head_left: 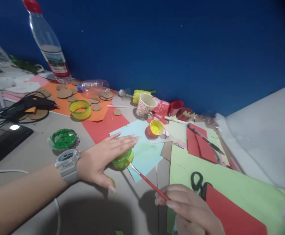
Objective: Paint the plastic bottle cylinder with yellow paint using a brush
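My left hand (103,156), with a grey watch (68,165) on the wrist, lies flat with its fingers stretched over a yellow-and-green ribbed plastic ring (123,160). The palm and fingers hide the top of this ring. My right hand (191,207) pinches a thin red paintbrush (149,183) near the lower end of its handle. The brush tip touches the ring's side, by its upper right. Beneath the ring's far side lies light-blue paper (147,143) with faint green smears. A small cup of yellow paint (155,128) stands at its far edge.
Green paint (64,140) fills a clear dish to the left. Behind stand a yellow ring (80,110), a patterned paper cup (146,105) and a tall bottle (50,49). At right, scissors (198,182) lie on green paper (230,182). A glue gun (34,105) trails cable at left.
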Motion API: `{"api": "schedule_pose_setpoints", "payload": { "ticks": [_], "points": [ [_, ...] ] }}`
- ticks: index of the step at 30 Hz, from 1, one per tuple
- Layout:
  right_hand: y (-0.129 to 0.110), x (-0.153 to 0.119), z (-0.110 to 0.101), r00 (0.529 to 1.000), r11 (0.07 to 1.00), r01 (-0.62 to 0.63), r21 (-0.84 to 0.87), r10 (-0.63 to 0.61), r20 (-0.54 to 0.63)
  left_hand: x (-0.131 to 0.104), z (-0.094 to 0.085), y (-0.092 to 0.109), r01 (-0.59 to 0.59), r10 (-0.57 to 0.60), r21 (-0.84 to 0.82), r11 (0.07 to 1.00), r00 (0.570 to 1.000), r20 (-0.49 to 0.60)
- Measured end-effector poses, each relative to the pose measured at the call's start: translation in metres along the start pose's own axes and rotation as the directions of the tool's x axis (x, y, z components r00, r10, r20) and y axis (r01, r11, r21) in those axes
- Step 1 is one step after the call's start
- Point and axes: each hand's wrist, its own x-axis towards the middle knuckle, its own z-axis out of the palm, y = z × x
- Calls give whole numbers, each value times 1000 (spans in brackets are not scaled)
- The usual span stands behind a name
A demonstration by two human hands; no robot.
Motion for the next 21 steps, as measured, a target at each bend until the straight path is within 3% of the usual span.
{"api": "schedule_pose_setpoints", "payload": {
  "ticks": [3,7,12,16,21],
  "points": [
    [-1,4,2,999,999,4,50,-2,-38,0,1,-1,17,-17,-14,1000,1000,11],
    [-1,3,2,1000,998,4,62,-5,21,0,1,-2,12,-12,-28,1000,1000,11],
    [-5,10,6,999,995,28,92,-26,-27,0,0,-1,12,-12,-27,1000,1000,2],
    [-4,13,8,999,994,47,97,-48,0,0,0,-1,3,-3,-18,1000,1000,2],
    [-1,6,19,992,994,100,36,-97,-83,1,0,0,29,-29,-20,999,1000,11]
  ]
}}
